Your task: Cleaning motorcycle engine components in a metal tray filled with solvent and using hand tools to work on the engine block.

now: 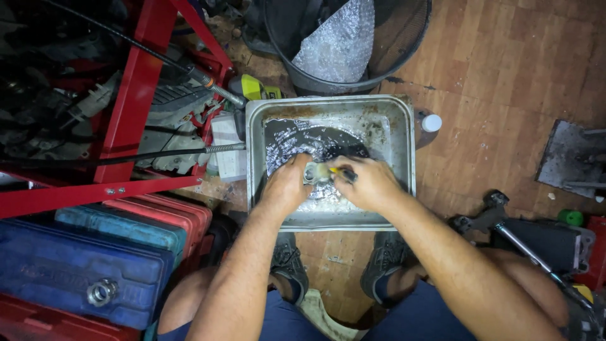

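Metal part (312,172) gripped — brush (336,172) in right.

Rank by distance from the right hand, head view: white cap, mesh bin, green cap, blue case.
From the right hand, over the metal tray:
1. White cap, on the floor just past the tray's right edge.
2. Mesh bin, above the tray at the top.
3. Green cap, far right on the floor.
4. Blue case, lower left.
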